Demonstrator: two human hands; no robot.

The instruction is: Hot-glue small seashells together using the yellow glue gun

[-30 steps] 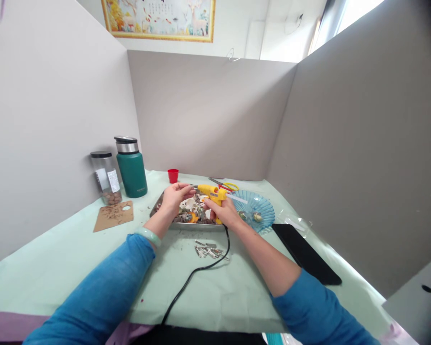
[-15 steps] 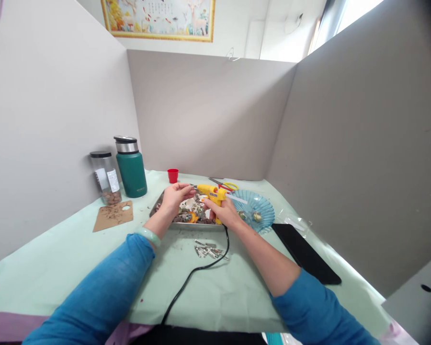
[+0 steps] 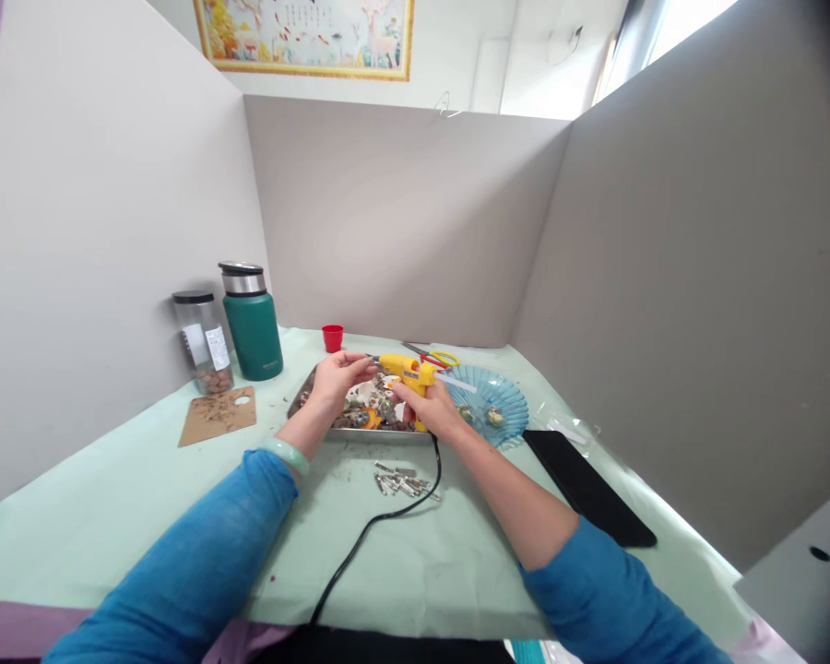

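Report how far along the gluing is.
Done: nothing finished shows. In hand: the right hand grips the yellow glue gun, nozzle at a small piece pinched by the left hand over the metal tray. Left: shells remain in the tray, and metal clips lie loose.

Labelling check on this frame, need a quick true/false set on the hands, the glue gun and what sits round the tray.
1. The right hand grips the yellow glue gun. True.
2. The glue gun's nozzle points toward the right side of the table. False: it points left, toward the fingertips of the left hand.
3. The red cup stands inside the metal tray. False: it stands on the table behind the tray.
4. A green flask stands beside a clear jar at the left wall. True.
5. The blue glass dish lies left of the tray. False: it lies to its right.
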